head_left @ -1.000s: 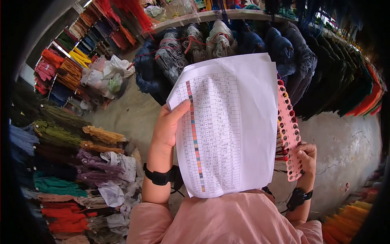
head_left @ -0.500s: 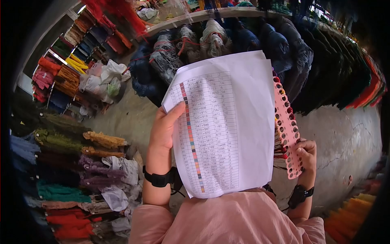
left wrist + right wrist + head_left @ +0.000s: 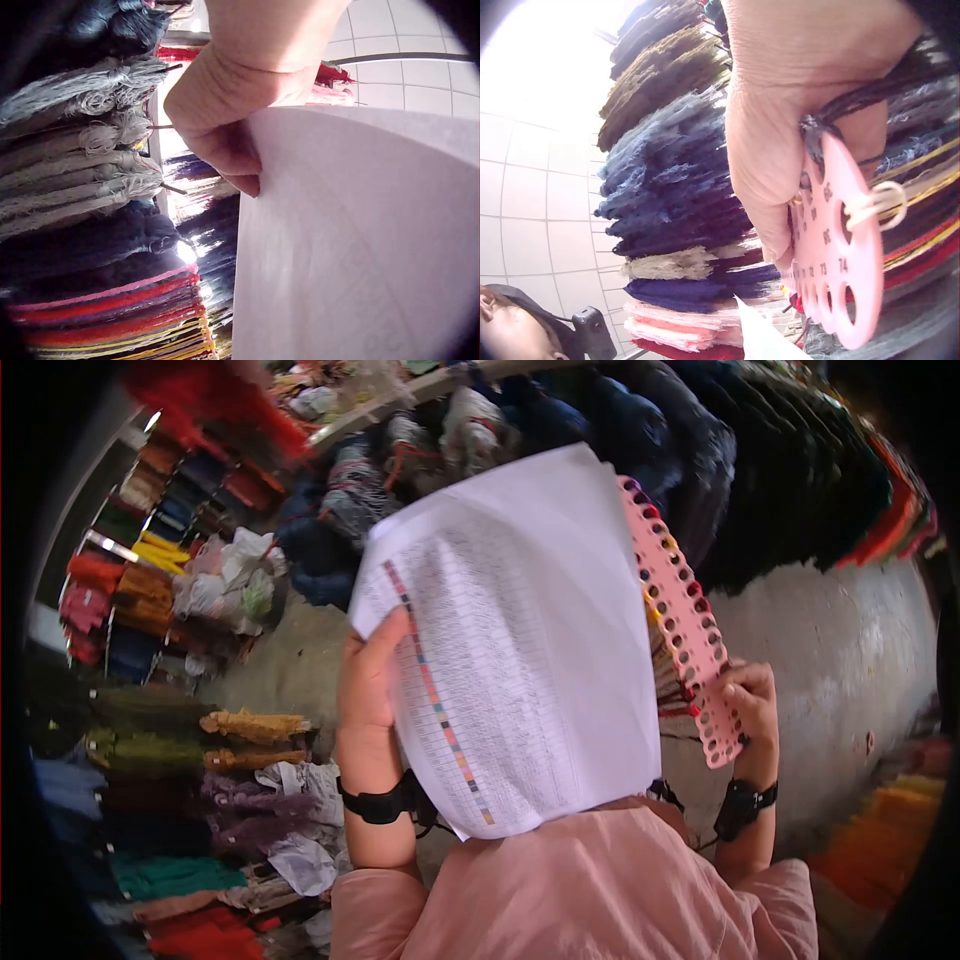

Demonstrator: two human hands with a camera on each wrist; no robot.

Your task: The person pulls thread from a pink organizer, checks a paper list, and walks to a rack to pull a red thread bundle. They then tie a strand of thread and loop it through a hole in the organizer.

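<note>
In the head view, my left hand point(image 3: 372, 675) grips the left edge of some white paper sheets point(image 3: 590, 690), thumb on the printed face. A table with a narrow column of colour swatches runs down the sheet; its text is blurred. The left wrist view shows the fingers curled at the paper's point(image 3: 337, 225) edge. My right hand point(image 3: 754, 700) pinches the lower end of a pink thread card point(image 3: 685, 615) with rows of holes and coloured threads tied through some. Close up, the card point(image 3: 862, 277) bears numbers, with a pale thread loop through one hole.
Thick grey and blue yarn hanks point(image 3: 470, 440) hang from a rail ahead. Dark green hanks point(image 3: 790, 490) line the right. More coloured yarn point(image 3: 180, 875) is racked at left, near white plastic bags point(image 3: 235, 580). Concrete floor point(image 3: 830, 660) shows between the racks.
The head view has turned, so the hanks ahead shift left. Paper and thread card have moved left and up in view, the card leaning more. Both hands keep their hold.
</note>
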